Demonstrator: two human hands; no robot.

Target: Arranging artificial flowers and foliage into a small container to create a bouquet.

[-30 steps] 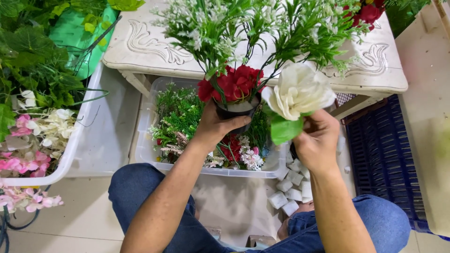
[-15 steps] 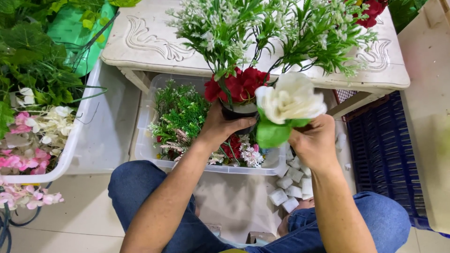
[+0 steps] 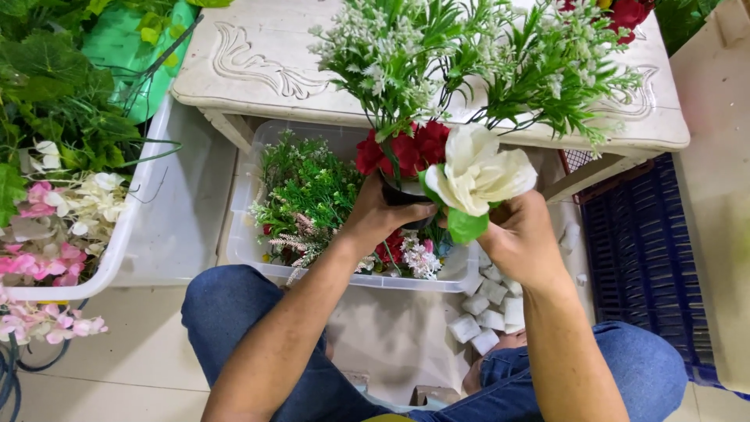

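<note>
A person in blue jeans sits on a pale tiled floor (image 3: pixel 133 344) before a low white table (image 3: pixel 258 70) with carved scrollwork; the left hand (image 3: pixel 379 215) is clasped around a small dark pot (image 3: pixel 402 194) holding two red flowers (image 3: pixel 406 148) and tall green sprigs with tiny white blooms (image 3: pixel 406 47), raised just over the table's near edge; the right hand (image 3: pixel 527 238) grips the stem of one large cream flower (image 3: pixel 476 176) with a green leaf, pressed beside the red ones; below the hands, one clear plastic tub (image 3: pixel 250 250) under the table holds more greenery and mixed blossoms; a second, larger tub (image 3: pixel 168 227) at left carries pink and white flowers along its edge, with leafy green stems heaped behind it; about eight small white blocks (image 3: pixel 492 309) lie on a pale sheet between the person's knees; one dark blue crate (image 3: pixel 648 258) stands at right, next to a beige surface (image 3: pixel 719 195).
</note>
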